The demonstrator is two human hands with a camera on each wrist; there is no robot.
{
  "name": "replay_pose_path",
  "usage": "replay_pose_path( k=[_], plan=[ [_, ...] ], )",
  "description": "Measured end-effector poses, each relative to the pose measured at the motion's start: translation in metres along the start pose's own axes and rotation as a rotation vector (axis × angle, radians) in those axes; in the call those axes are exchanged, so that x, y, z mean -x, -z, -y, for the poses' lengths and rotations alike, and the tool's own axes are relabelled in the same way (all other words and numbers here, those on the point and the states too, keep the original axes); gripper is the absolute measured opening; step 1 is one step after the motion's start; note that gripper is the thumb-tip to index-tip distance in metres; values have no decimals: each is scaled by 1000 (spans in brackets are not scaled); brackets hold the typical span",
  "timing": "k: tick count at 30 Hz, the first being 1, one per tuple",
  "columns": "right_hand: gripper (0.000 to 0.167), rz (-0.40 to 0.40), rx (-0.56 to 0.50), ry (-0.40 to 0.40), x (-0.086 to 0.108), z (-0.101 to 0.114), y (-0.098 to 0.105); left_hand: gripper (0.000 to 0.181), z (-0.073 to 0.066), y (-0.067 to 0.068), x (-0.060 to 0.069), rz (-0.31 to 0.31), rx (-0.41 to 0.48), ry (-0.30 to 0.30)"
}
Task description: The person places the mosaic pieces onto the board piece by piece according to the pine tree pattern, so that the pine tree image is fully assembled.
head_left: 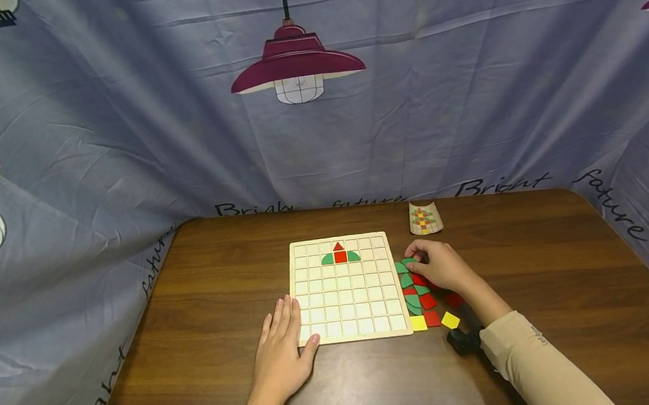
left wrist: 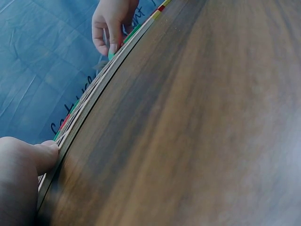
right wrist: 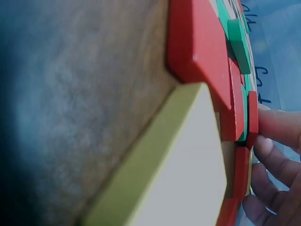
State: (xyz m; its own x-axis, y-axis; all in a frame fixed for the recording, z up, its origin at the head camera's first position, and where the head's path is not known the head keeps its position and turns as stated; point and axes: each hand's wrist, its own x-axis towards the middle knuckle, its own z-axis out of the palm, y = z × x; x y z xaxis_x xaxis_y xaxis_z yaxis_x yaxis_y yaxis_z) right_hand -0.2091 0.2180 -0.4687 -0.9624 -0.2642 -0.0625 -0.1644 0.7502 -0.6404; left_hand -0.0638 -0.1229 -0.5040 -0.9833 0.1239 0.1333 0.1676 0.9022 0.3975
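A pale wooden grid board [head_left: 347, 303] lies on the table. Near its far edge are a red triangle [head_left: 338, 246], a red square [head_left: 340, 257] and two green quarter-round pieces [head_left: 327, 259], one on each side of the square. Spread over the board's lower left corner, my left hand [head_left: 280, 354] rests with straight fingers along the edge. Right of the board, my right hand [head_left: 446, 268] bends over a pile of loose pieces; its thumb and forefinger pinch a green piece [left wrist: 111, 56], mostly hidden by the fingers.
Loose red squares [head_left: 428, 301], green curved pieces [head_left: 413, 304] and yellow squares [head_left: 451, 320] lie along the board's right side, some overlapping. A small curled pattern card [head_left: 425, 219] stands at the back. A printed curtain [head_left: 439, 122] hangs behind the brown table [head_left: 209, 341].
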Motion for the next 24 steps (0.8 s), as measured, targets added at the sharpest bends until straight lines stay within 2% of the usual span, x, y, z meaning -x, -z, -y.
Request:
replay_pose_path(
  k=[7, 13, 18, 24],
  plan=[
    [14, -30, 8, -9, 0, 1, 1, 77, 0, -1, -2, -8, -7, -10],
    [17, -17, -11, 15, -3, 12, -6, 77, 3, 0, 3, -10, -19, -2],
    [17, 8, -38, 29, -6, 29, -12, 78, 3, -1, 2, -14, -28, -18],
    [14, 69, -87, 58, -13, 59, -23, 78, 2, -2, 0, -15, -25, -18]
  ],
)
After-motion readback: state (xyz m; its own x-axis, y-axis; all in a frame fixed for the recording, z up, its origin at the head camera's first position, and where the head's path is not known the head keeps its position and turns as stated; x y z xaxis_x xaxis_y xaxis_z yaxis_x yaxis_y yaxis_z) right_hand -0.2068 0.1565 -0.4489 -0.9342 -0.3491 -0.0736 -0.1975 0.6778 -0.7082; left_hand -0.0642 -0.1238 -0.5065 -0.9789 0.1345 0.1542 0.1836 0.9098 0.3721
